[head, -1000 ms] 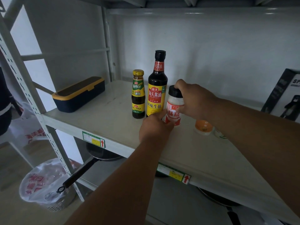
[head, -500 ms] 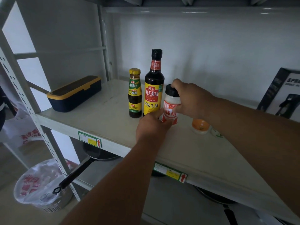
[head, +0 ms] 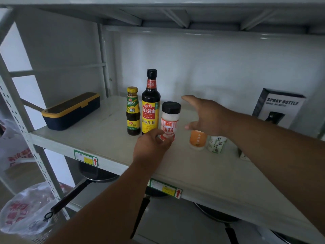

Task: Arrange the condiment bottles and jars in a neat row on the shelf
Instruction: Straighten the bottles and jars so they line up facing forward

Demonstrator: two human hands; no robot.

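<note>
Three bottles already stand in line on the shelf (head: 109,148): yellow-cap bottle (head: 133,111), soy bottle (head: 150,103), white jar (head: 170,120), each just beside the next, all upright. Left of them sits a navy box (head: 70,110), well apart.

Your left hand (head: 151,147) is at the jar's base, fingers curled against its lower label. Whether they truly grip or just touch, I cannot tell for sure; it reads as a light pinch. Use it only to square the jar: nudge the base so it sits flush with the soy bottle's front edge, label forward, then let go without dragging it.

Your right hand (head: 205,115) is off the jar, fingers spread and relaxed, holding nothing, hovering above the orange jar (head: 197,140). That one and the green-label jar (head: 217,144) stand nearer the shelf's front edge and apart from the row, so they look like the next pieces.

Take the orange jar first, grip low on the body rather than the cap, lift clear, don't slide into the white jar. Set it just right of the white jar on the same line. The spray bottle carton (head: 279,108) at far right leans on the back wall; leave it.
</note>
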